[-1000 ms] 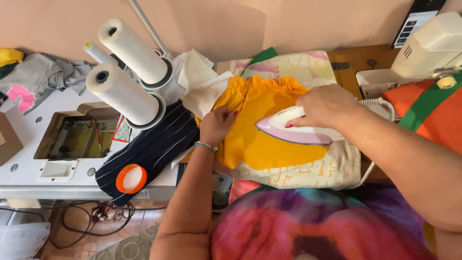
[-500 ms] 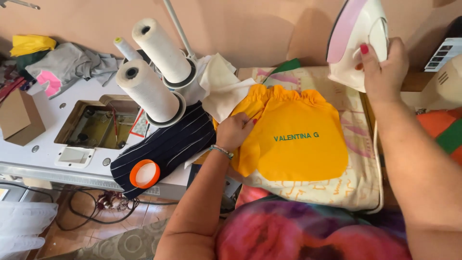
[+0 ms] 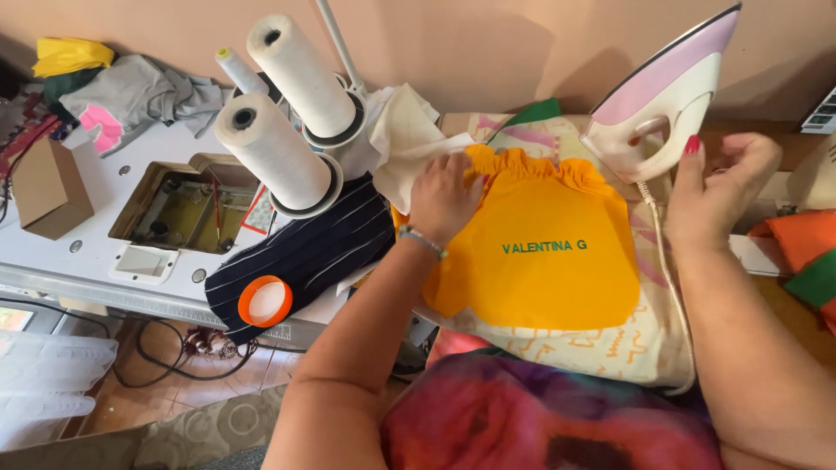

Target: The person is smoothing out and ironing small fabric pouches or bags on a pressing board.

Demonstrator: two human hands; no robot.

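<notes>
- Pressing down on the gathered top-left edge of the yellow cloth piece [image 3: 540,252], the left hand [image 3: 444,196] lies flat, fingers [image 3: 453,165] spread and holding nothing, only pinning the fabric.
- The yellow cloth piece lies spread on a patterned pad [image 3: 610,348] on the counter, its ruffled edge toward the wall and its plain edge toward the person; green stitched lettering runs across its middle.
- The right hand [image 3: 718,187] is just right of the cloth's top-right corner, beside the white and pink iron [image 3: 662,104]. The iron stands tilted on its heel, nose up, off the fabric; the fingers are loosely curled next to its handle, and whether they grip it or only touch it I cannot tell.
- So the cloth sits between the two hands: the left hand is on it, the right hand and iron are just off its far right corner.
- Left of the cloth lie a dark striped fabric [image 3: 305,252] with an orange ring [image 3: 266,300], and two white thread cones [image 3: 287,113].
</notes>
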